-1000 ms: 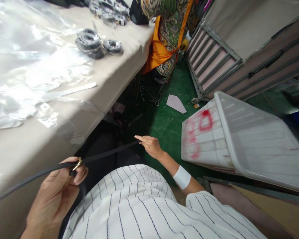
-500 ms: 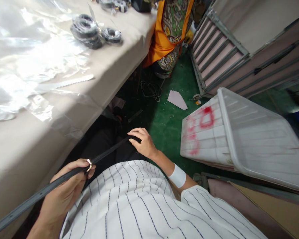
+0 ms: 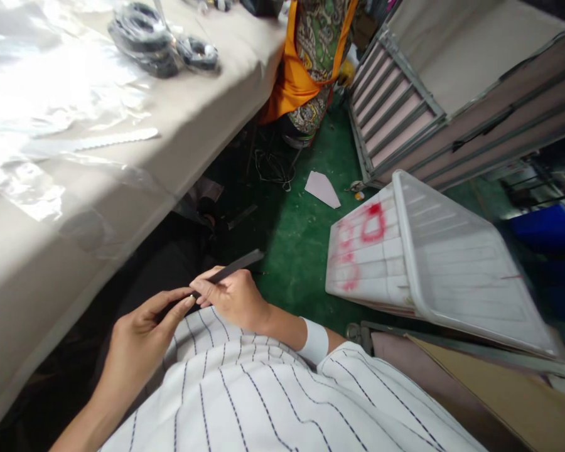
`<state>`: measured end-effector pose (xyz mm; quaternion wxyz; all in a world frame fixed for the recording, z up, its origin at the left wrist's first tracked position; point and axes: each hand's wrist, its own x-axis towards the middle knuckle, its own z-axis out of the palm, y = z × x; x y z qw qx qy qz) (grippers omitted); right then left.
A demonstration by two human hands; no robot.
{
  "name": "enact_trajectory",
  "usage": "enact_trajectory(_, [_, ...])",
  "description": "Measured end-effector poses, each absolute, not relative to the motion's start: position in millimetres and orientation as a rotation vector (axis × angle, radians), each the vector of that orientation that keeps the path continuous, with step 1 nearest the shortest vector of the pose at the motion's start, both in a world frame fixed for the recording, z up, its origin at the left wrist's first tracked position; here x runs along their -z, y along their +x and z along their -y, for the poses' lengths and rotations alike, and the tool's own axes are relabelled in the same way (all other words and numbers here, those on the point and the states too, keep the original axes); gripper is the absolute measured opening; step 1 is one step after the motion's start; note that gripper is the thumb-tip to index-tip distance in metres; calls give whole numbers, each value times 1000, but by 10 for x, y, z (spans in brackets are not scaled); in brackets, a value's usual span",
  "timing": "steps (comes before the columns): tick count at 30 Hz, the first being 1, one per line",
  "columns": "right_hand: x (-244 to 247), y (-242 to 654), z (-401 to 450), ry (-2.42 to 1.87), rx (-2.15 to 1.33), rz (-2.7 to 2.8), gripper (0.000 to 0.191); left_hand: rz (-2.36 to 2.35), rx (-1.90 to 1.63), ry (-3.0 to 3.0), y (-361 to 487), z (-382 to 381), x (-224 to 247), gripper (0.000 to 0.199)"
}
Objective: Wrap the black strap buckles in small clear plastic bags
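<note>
A pale-covered table (image 3: 188,119) fills the left side, clear plastic wrapping (image 3: 66,94) spread over it. On the right, a large white plastic tub (image 3: 367,251) with red marks stands on the green floor (image 3: 292,242); beyond it is a metal-framed rack (image 3: 395,119). At the far end of the table is a person in a patterned garment and orange apron (image 3: 296,81).

Near the middle, the left hand (image 3: 141,333) and right hand (image 3: 238,298) meet at a dark strap (image 3: 235,265). The left thumb and forefinger pinch it; the right fingers are closed around it, and one end juts out past them towards the far right. On the table's far part lie two groups of black coils (image 3: 144,37), side by side. A pale flat piece (image 3: 322,189) lies on the floor, between table and tub.
</note>
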<state>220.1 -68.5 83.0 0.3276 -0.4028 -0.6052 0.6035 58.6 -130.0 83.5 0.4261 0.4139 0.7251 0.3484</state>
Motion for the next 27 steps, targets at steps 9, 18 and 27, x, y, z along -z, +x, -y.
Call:
enact_trajectory(9, [-619,2413,591,-1092,-2236,719,55,-1569,-779,633,557,1328,-755,63])
enact_trajectory(18, [-570,2325,670,-1147,-2126,813,54,-1653,-843,520,553,1323,-749,63])
enact_trajectory(27, [-611,2301,672,-1064,-2122,939,48,-1689,-865,522,595,1269,-861,67])
